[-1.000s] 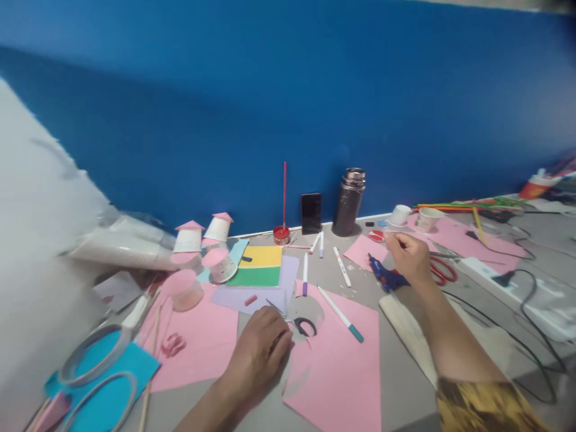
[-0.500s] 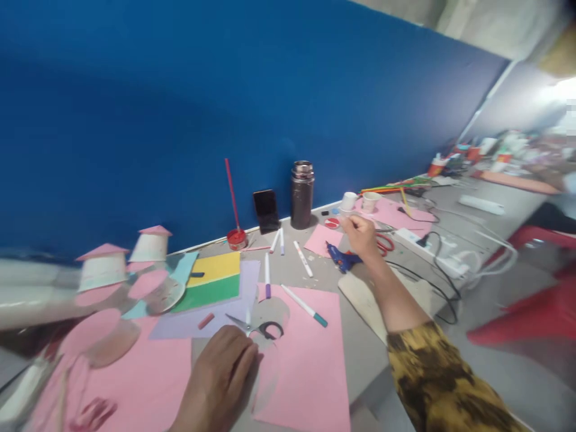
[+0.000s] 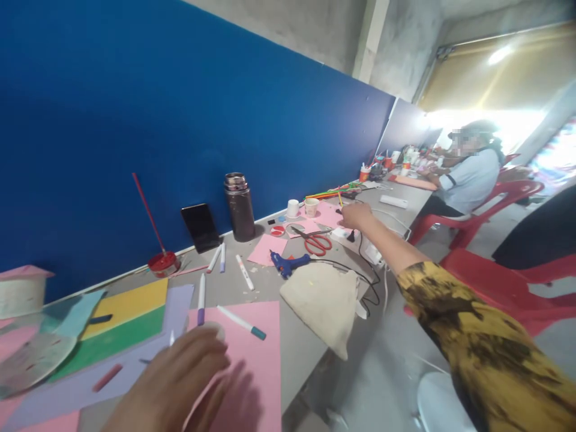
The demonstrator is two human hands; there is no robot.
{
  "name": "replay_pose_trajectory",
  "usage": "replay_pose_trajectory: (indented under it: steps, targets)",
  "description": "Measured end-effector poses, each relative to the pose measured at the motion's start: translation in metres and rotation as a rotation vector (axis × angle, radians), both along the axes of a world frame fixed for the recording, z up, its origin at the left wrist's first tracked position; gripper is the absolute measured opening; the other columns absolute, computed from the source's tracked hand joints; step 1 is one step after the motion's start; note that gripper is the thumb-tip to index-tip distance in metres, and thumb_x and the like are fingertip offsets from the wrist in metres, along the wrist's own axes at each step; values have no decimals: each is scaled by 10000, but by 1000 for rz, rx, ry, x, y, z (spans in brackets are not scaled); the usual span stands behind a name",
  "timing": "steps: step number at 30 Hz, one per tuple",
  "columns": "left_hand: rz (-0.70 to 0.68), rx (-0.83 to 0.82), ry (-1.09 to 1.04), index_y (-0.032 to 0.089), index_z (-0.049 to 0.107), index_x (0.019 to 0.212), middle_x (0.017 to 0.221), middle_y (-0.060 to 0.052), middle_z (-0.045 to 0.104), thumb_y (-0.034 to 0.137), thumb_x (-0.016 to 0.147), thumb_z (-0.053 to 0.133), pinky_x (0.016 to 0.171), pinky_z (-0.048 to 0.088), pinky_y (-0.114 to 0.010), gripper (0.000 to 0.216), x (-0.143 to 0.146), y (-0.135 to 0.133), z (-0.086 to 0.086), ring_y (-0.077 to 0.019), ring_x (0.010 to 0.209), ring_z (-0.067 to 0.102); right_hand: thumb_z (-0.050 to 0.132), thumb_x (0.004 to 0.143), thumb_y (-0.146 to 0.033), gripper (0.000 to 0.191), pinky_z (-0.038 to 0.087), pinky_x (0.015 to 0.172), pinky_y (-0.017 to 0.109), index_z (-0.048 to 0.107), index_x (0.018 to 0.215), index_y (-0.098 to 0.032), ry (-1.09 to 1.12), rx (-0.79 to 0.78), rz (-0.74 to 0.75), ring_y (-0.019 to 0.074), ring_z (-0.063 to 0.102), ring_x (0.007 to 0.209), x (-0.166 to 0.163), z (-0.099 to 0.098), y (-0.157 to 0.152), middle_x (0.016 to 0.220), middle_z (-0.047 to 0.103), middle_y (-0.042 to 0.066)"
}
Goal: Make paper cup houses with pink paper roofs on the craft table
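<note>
My left hand (image 3: 175, 375) hovers over the pink sheet (image 3: 265, 372), fingers loosely stretched and thumb apart, with nothing seen in it. It covers most of a clear round piece (image 3: 213, 329) and the black-handled scissors. A white marker with a purple cap (image 3: 201, 300) and one with a teal cap (image 3: 240, 323) lie just beyond. My right hand (image 3: 356, 216) reaches far across to the pink paper at the back, its fingers bent together. A thin yellow stick (image 3: 341, 197) shows right beside its fingertips; whether they grip it is hidden.
Red-handled scissors (image 3: 317, 243), a blue glue gun (image 3: 288, 263) and a cream cloth (image 3: 321, 294) lie under my right arm's side. A dark flask (image 3: 240, 207), a phone (image 3: 201, 228) and a red tin (image 3: 164, 264) line the blue partition. A person (image 3: 472, 171) sits farther along.
My view has swung right. My right hand has moved from near the paper cups and red scissors to the yellow stick. My left hand has lifted and its fingers have stretched out.
</note>
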State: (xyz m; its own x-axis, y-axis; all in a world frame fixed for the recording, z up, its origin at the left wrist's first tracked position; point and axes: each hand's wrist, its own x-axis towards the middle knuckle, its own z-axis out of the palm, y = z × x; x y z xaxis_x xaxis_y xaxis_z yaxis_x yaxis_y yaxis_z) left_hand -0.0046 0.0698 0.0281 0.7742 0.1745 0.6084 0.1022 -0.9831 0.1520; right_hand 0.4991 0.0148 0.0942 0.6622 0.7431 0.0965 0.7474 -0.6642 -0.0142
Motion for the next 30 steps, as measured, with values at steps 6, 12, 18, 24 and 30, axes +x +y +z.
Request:
replay_pose_trajectory:
  steps: [6, 12, 18, 24, 30]
  targets:
    - [-20, 34, 381, 172, 711, 968, 1028, -133, 727, 196, 970, 487, 987, 517, -474, 225, 204, 23, 66, -301, 1110, 631, 663, 997, -366, 376, 589, 931, 468, 618, 1318, -175, 42, -406, -28, 251, 672, 1112, 38, -28, 0, 1319, 643, 105]
    - [-75, 16, 607, 186, 691, 1179, 1216, -133, 704, 139, 865, 656, 1034, 476, -385, 319, 398, 33, 28, -281, 1239, 595, 664, 997, -366, 371, 589, 930, 465, 621, 1314, -178, 82, -443, 36, 250, 673, 1111, 58, -44, 12, 1315, 646, 103]
    - [-150, -77, 731, 171, 676, 1210, 1257, -101, 684, 388, 945, 688, 1006, 518, -485, 343, 488, 48, -3, -259, 1157, 648, 675, 986, -385, 280, 578, 930, 446, 689, 1180, -183, 112, -414, 112, 232, 692, 1064, 70, -53, 5, 1206, 704, 86]
    - [-168, -183, 691, 228, 784, 1087, 1173, -78, 777, 358, 804, 827, 1103, 404, -432, 314, 500, 67, -20, -294, 1216, 653, 951, 621, -280, 235, 509, 883, 463, 740, 688, -201, 73, -327, 155, 371, 723, 1027, 76, -33, 17, 806, 771, 107]
    - [-196, -267, 596, 204, 796, 974, 1071, -36, 806, 284, 740, 838, 1078, 419, -404, 251, 488, 57, -5, -253, 1102, 692, 872, 700, -450, 347, 470, 691, 351, 687, 565, -189, 133, -258, 255, 275, 706, 742, 82, 28, 3, 569, 666, 59]
